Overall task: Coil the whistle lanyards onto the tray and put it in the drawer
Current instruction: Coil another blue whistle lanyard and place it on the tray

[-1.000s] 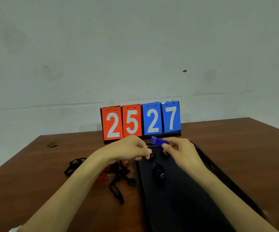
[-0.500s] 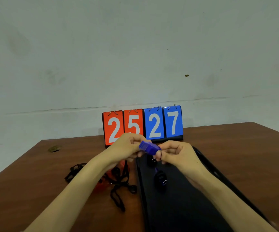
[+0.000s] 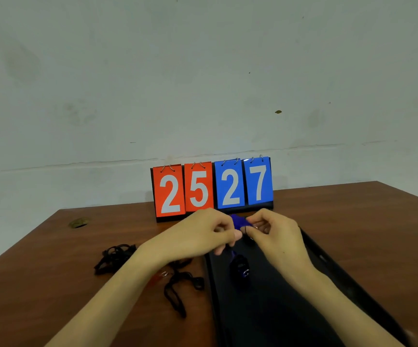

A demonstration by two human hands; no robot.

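Observation:
Both hands meet above the far end of a black tray [image 3: 333,269]. My left hand [image 3: 200,234] and my right hand [image 3: 275,234] pinch a blue whistle [image 3: 239,221] and its thin black lanyard between them. A coiled lanyard bundle with a blue whistle [image 3: 239,267] lies on the tray just below the hands. Left of the tray, loose black lanyards [image 3: 177,286] sprawl on the wooden table, with a red whistle [image 3: 156,278] partly hidden under my left forearm. Another tangled black lanyard [image 3: 114,257] lies farther left.
A flip scoreboard [image 3: 211,187] reading 25 and 27 stands at the table's back edge against a pale wall. A small dark mark [image 3: 78,222] sits at the table's far left. Bare wood shows right of the tray.
The blue whistle has been turned and drawn in between my fingers, now mostly hidden by them. Both hands stay together over the tray's far end.

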